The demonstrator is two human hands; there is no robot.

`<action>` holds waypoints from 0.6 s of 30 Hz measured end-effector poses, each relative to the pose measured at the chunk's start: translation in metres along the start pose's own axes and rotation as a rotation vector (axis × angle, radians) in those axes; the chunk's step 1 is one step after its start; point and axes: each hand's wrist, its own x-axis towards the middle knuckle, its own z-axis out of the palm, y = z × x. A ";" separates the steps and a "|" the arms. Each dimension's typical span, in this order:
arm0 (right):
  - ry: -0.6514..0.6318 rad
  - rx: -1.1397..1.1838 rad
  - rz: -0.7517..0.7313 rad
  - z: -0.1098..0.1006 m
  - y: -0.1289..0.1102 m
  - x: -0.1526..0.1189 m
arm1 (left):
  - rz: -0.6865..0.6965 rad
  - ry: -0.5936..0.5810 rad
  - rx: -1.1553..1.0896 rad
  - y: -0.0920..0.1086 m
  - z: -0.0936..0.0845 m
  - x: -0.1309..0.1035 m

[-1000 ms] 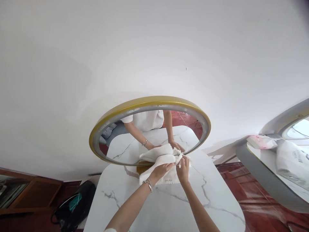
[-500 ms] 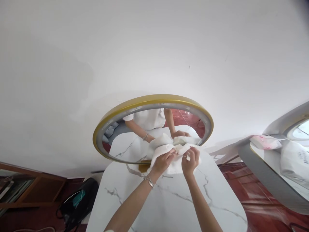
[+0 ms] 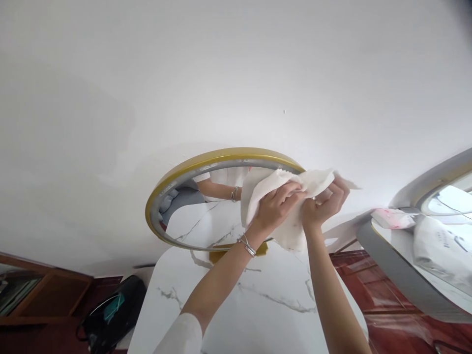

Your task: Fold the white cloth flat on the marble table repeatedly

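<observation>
A white cloth [image 3: 291, 231] hangs bunched across the right part of an oval mirror [image 3: 199, 216] with a gold rim. My left hand [image 3: 276, 206] presses the cloth at the glass, its fingers curled into the fabric. At the mirror's right edge my right hand [image 3: 326, 204] grips another part of the same cloth, fingers bent round it. Behind the cloth, the right side of the mirror is hidden. The mirror's gold base [image 3: 217, 256] rests on a white marble-patterned table [image 3: 258, 314], partly covered by my left forearm.
A second table [image 3: 398, 265] on the right bears a pink and white packet [image 3: 394, 218], a white bag [image 3: 438, 246] and another mirror [image 3: 455, 199]. On the left a black bag [image 3: 121, 314] sits by a wooden cabinet [image 3: 55, 295]. A white wall [image 3: 236, 73] rises behind.
Both hands have moved up and to the right with the cloth, from the mirror's lower part to its right side and rim. The view has shifted slightly.
</observation>
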 end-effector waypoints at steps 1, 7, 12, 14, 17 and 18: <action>-0.022 -0.021 0.015 -0.004 0.001 -0.011 | 0.001 -0.023 -0.010 0.000 0.000 -0.009; -0.305 -0.039 0.172 -0.037 0.014 -0.117 | -0.090 -0.294 -0.037 0.002 0.013 -0.106; -0.643 0.006 0.298 -0.062 0.007 -0.205 | -0.259 -0.405 0.033 0.002 0.014 -0.197; -0.730 0.030 0.298 -0.067 -0.004 -0.231 | -0.321 -0.390 0.069 0.000 0.007 -0.224; -0.774 0.055 0.283 -0.070 -0.021 -0.252 | -0.411 -0.364 0.115 -0.002 -0.005 -0.251; -0.775 0.058 0.283 -0.070 -0.026 -0.255 | -0.439 -0.354 0.126 -0.002 -0.008 -0.256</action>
